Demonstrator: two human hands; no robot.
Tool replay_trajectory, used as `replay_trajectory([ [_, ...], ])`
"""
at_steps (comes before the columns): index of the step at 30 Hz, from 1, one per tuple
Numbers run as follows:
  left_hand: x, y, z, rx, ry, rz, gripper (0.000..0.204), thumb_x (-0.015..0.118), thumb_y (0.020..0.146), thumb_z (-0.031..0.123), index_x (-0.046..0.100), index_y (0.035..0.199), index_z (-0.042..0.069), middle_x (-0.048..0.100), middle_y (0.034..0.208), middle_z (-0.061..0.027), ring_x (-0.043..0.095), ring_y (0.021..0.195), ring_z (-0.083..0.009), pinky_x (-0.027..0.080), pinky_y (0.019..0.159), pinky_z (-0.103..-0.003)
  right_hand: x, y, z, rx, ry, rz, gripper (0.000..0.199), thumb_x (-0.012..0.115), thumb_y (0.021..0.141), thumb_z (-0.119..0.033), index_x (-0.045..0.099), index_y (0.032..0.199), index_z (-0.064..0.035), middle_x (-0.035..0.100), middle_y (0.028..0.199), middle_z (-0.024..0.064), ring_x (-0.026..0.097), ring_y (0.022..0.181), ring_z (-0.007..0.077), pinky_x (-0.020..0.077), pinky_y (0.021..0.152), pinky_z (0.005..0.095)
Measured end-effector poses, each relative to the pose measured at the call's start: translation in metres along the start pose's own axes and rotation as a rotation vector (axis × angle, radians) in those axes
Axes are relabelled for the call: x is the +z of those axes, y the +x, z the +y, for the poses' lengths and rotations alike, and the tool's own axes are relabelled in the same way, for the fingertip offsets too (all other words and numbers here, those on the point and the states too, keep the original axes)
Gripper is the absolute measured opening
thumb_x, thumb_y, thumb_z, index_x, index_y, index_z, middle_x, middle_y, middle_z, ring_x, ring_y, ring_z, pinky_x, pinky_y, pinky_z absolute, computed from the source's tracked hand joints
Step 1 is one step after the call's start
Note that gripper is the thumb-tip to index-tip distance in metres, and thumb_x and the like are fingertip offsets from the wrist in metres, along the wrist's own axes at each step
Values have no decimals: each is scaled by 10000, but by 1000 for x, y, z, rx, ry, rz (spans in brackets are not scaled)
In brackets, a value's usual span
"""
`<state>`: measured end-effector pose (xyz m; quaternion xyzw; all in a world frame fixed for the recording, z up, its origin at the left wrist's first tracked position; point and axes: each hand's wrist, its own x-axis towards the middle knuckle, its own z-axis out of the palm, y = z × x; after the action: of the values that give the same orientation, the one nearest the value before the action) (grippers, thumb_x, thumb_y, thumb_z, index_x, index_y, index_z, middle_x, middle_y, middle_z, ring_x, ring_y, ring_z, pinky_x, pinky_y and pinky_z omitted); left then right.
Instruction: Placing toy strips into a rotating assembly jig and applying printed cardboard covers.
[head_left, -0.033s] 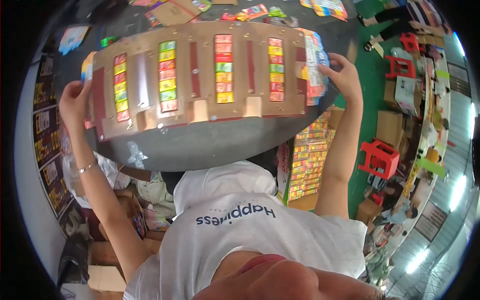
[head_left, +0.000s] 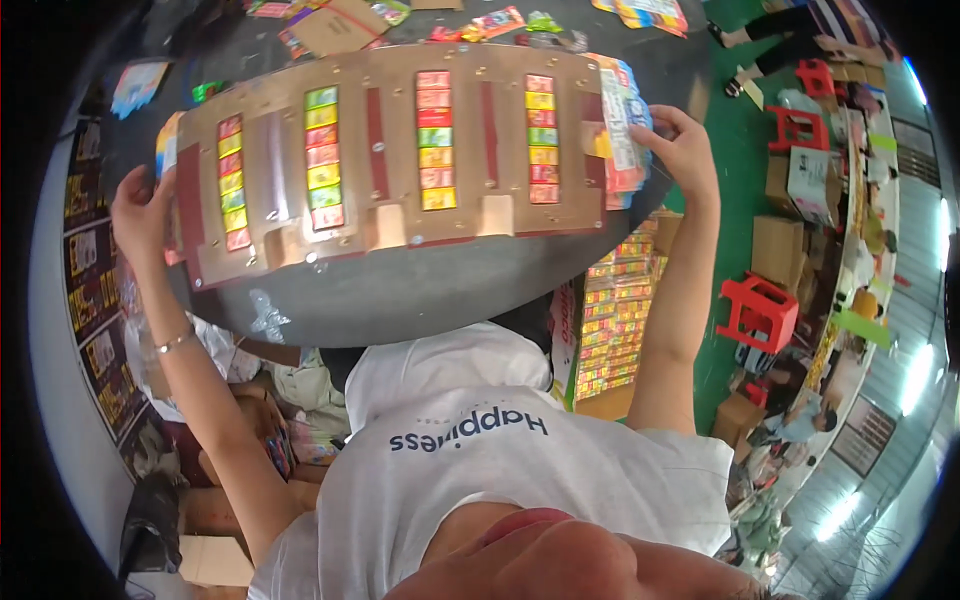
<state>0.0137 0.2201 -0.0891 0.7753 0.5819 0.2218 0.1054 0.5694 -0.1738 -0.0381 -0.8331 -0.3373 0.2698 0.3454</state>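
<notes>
A long brown board (head_left: 395, 88) lies across the dark table in front of me. Small wrapped sweets in red, yellow and green (head_left: 435, 138) fill several of its narrow slots in neat columns. At its right end, my right hand (head_left: 682, 152) pinches the edge of colourful printed packets (head_left: 622, 130), thumb on top. My left hand (head_left: 143, 215) is curled at the opposite end, its thumb against the edge of more colourful packets (head_left: 168, 140). What the left fingers grip underneath is partly hidden.
Loose bright packets (head_left: 500, 22) and a piece of cardboard (head_left: 338, 27) lie along the table's far side. A box packed with sweets (head_left: 615, 320) stands below the table edge at right. Red stools (head_left: 757, 312) and another person's legs (head_left: 765, 50) are on the green floor.
The board has shifted slightly to the left, with both hands moving along at its ends. The sweets remain in their slots.
</notes>
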Motion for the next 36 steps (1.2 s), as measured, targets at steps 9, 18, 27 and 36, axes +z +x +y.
replay_trajectory([
  [9, -14, -6, 19, 229, 490, 140, 456, 700, 848, 400, 642, 1201, 117, 669, 1035, -119, 655, 921, -266, 507, 816, -336, 40, -35, -12, -294, -300, 620, 414, 831, 712, -129, 676, 1076, -6, 652, 872, 22, 512, 609, 54, 443, 556, 215],
  [18, -33, -51, 160, 40, -816, -12, 432, 570, 941, 46, 508, 1368, 42, 596, 1265, -156, 652, 999, -176, 563, 790, -271, 17, -81, -63, -163, 421, 277, 473, 677, 845, 2, 541, 1298, -25, 657, 779, 23, 536, 577, 26, 372, 465, 161],
  [27, 21, -134, 324, 264, -316, -242, 465, 766, 774, 169, 657, 1218, 85, 655, 959, -89, 581, 686, -181, 466, 613, -304, 61, -60, -88, -79, 428, -5, 509, 710, 817, 5, 595, 1306, -76, 561, 629, -45, 466, 496, -4, 336, 417, 174],
  [36, 4, -122, 297, 783, -49, -362, 752, 731, 733, 502, 535, 1347, 114, 459, 1415, -64, 399, 1295, -312, 222, 1076, -553, 62, -62, -81, -385, -221, 87, 573, 793, 774, -225, 604, 1302, -108, 556, 578, 10, 504, 492, 56, 392, 459, 246],
])
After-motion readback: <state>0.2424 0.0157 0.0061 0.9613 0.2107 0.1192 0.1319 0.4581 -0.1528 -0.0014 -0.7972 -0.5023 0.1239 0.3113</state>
